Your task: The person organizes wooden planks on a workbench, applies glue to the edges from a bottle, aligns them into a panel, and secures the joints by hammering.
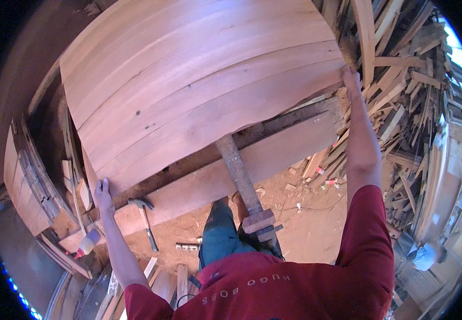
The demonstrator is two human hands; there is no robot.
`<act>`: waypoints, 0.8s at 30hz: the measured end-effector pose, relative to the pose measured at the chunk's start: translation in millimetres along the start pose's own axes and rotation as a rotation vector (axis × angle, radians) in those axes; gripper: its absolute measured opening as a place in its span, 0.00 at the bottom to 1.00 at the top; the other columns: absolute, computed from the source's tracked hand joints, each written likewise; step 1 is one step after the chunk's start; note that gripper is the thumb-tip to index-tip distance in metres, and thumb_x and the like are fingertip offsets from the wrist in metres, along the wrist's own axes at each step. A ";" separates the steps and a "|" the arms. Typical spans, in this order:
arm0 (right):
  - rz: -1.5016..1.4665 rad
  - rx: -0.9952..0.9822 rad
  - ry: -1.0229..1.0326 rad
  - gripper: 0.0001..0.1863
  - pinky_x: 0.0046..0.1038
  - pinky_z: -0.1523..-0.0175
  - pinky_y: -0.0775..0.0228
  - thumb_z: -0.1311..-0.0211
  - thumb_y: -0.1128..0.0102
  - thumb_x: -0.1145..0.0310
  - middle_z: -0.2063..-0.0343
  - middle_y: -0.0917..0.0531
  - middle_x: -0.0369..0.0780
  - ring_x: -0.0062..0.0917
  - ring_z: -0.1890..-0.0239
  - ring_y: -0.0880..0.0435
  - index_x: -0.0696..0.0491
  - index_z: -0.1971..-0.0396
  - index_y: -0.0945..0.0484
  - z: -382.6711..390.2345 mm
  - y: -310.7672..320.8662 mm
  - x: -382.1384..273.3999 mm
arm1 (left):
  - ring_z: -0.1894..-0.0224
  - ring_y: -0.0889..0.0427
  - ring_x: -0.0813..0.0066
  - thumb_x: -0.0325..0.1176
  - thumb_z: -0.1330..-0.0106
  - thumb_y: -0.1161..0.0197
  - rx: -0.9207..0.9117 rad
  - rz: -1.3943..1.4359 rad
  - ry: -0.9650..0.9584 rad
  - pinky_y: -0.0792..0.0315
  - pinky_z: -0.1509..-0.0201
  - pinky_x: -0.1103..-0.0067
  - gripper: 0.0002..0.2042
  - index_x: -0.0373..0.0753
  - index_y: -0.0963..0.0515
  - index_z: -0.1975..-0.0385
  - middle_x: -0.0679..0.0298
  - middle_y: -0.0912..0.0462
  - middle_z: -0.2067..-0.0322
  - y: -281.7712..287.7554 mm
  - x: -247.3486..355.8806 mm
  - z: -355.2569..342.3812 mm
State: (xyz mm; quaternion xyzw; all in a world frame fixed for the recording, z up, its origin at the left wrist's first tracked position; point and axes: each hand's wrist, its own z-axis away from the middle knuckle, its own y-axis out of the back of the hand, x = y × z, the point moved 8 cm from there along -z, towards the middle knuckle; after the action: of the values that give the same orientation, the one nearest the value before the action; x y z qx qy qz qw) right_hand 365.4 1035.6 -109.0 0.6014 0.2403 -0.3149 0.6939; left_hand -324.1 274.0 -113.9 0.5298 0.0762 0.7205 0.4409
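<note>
A wide wooden panel (pixel 204 74) of several planks joined edge to edge fills the upper middle of the head view. At its near left corner, my left hand (pixel 103 198) is closed on the edge. My right hand (pixel 351 79) grips the right end near the front corner. Under the panel's near edge runs a long board (pixel 188 192). Across it, toward my legs, lies a bar (pixel 236 168) with a wooden block (pixel 258 221) at its near end. A claw hammer (pixel 147 226) rests with its head on the long board, below and right of my left hand.
A bottle with a red tip (pixel 88 242) lies at the left, near stacked curved boards (pixel 28 181). Heaped offcuts (pixel 391 106) crowd the right side. A metal cylinder (pixel 188 246) lies on the dusty ground. Another person (pixel 427 256) is at the far right.
</note>
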 end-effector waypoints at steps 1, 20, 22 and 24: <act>-0.006 0.026 0.003 0.21 0.31 0.58 0.30 0.39 0.48 0.58 0.71 0.15 0.43 0.26 0.66 0.20 0.63 0.63 0.17 3.4 4.4 -4.2 | 0.62 0.33 0.83 0.37 0.28 0.41 -0.008 -0.005 -0.006 0.37 0.56 0.82 0.12 0.32 0.25 0.57 0.70 0.27 0.65 -3.3 7.6 1.7; 0.249 0.445 0.662 0.21 0.44 0.43 0.36 0.36 0.41 0.60 0.53 0.23 0.51 0.46 0.50 0.26 0.59 0.51 0.26 321.1 54.6 -38.3 | 0.53 0.27 0.63 0.39 0.30 0.44 0.318 -0.139 -0.676 0.32 0.46 0.70 0.21 0.29 0.35 0.46 0.54 0.26 0.56 -130.1 67.6 234.7; 0.145 0.277 0.484 0.16 0.38 0.44 0.36 0.33 0.44 0.64 0.57 0.22 0.50 0.43 0.52 0.25 0.59 0.52 0.26 388.2 54.7 1.2 | 0.47 0.28 0.58 0.39 0.30 0.43 0.017 -0.202 -0.513 0.35 0.40 0.67 0.21 0.31 0.30 0.45 0.51 0.25 0.51 -189.3 13.7 300.7; -0.034 0.194 0.228 0.17 0.32 0.56 0.30 0.29 0.45 0.59 0.63 0.19 0.43 0.31 0.60 0.20 0.59 0.56 0.24 446.2 60.2 83.9 | 0.48 0.27 0.57 0.38 0.31 0.42 -0.240 -0.128 -0.506 0.33 0.43 0.66 0.20 0.33 0.29 0.44 0.50 0.25 0.51 -246.1 21.1 368.4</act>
State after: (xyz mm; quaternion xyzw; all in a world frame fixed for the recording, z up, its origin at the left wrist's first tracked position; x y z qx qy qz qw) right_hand 446.5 588.0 -55.7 0.6932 0.2961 -0.2779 0.5954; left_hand 117.3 305.0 -83.8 0.6310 -0.0885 0.5398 0.5500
